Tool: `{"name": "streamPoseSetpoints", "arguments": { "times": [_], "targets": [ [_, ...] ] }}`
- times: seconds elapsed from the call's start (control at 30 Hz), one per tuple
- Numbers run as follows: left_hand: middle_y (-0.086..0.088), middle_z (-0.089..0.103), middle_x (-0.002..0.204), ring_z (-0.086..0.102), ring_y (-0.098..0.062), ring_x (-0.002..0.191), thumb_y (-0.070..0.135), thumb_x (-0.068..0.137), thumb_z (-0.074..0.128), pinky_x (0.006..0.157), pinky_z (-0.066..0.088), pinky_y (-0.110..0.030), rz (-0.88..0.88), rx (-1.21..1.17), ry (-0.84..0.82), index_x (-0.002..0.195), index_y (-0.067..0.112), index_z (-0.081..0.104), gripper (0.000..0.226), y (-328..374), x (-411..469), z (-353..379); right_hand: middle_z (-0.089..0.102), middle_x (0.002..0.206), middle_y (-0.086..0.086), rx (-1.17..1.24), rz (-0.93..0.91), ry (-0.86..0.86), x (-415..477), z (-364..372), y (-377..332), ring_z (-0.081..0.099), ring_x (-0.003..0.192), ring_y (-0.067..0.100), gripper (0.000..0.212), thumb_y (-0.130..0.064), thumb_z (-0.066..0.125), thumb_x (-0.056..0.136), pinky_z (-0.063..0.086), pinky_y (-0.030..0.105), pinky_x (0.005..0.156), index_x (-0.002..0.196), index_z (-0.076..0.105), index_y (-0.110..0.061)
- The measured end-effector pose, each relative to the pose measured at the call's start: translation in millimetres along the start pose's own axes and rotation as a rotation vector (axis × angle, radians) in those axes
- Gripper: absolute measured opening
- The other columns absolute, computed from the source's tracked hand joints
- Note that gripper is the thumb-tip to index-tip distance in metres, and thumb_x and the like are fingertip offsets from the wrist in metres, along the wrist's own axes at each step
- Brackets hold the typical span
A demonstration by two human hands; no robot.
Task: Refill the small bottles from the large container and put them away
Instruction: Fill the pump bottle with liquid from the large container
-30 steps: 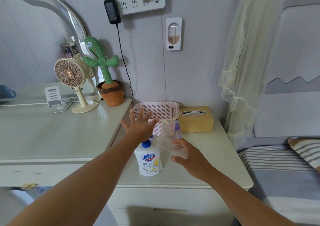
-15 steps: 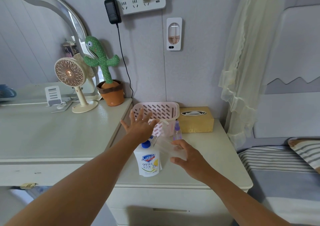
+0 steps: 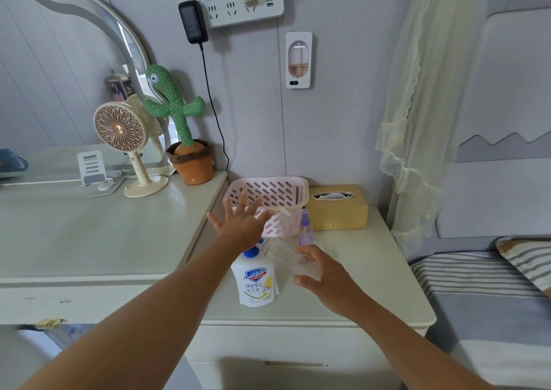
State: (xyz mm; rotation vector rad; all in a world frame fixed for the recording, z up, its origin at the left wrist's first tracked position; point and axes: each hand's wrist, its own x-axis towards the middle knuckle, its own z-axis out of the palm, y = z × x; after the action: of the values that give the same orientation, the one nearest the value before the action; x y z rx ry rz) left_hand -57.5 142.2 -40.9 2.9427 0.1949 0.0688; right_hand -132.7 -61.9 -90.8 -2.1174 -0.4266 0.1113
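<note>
Cream nightstand [image 3: 372,270] against grey wall [image 3: 343,127]: left hand [image 3: 241,225] spreads wide above the Safeguard bottle [image 3: 256,283]; right hand [image 3: 328,276] curves round something clear [image 3: 284,257], grip unclear.

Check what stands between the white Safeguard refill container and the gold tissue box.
Head view: a small purple spray bottle and a clear plastic bottle, the latter between thumb and fingers of the right hand.
</note>
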Motion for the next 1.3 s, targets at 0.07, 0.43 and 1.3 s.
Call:
{"name": "streamPoseSetpoints", "arguments": {
  "times": [0.07, 0.43, 1.3],
  "targets": [
    [0.008, -0.015, 0.159, -0.025, -0.027, 0.142, 0.067, 0.093, 0.012, 0.103, -0.018, -0.067, 0.016, 0.009, 0.015, 0.149, 0.045, 0.006, 0.061, 1, 2, -4, 0.049, 0.107, -0.023, -0.008, -0.006, 0.007, 0, -2, -2, 0.047, 0.095, -0.012, 0.041, -0.033, 0.066, 0.083, 0.033, 0.004, 0.077, 0.111, 0.04, -0.046],
    [0.007, -0.014, 0.159, -0.024, -0.029, 0.142, 0.066, 0.093, 0.012, 0.101, -0.018, -0.069, -0.016, 0.008, -0.01, 0.149, 0.043, 0.007, 0.061, 1, -1, 6, 0.049, 0.113, -0.019, -0.008, -0.01, 0.007, -1, 0, 3, 0.047, 0.101, -0.005, 0.046, -0.029, 0.066, 0.084, 0.032, 0.003, 0.078, 0.124, 0.045, -0.035],
    [0.007, -0.015, 0.159, -0.025, -0.027, 0.142, 0.067, 0.093, 0.013, 0.103, -0.017, -0.067, 0.016, 0.016, 0.029, 0.149, 0.045, 0.008, 0.061, 3, -1, -6, 0.05, 0.11, -0.02, -0.017, -0.035, 0.027, -2, -6, -5, 0.044, 0.097, -0.017, 0.043, -0.03, 0.067, 0.084, 0.032, 0.001, 0.075, 0.118, 0.043, -0.041]
  ]
}}
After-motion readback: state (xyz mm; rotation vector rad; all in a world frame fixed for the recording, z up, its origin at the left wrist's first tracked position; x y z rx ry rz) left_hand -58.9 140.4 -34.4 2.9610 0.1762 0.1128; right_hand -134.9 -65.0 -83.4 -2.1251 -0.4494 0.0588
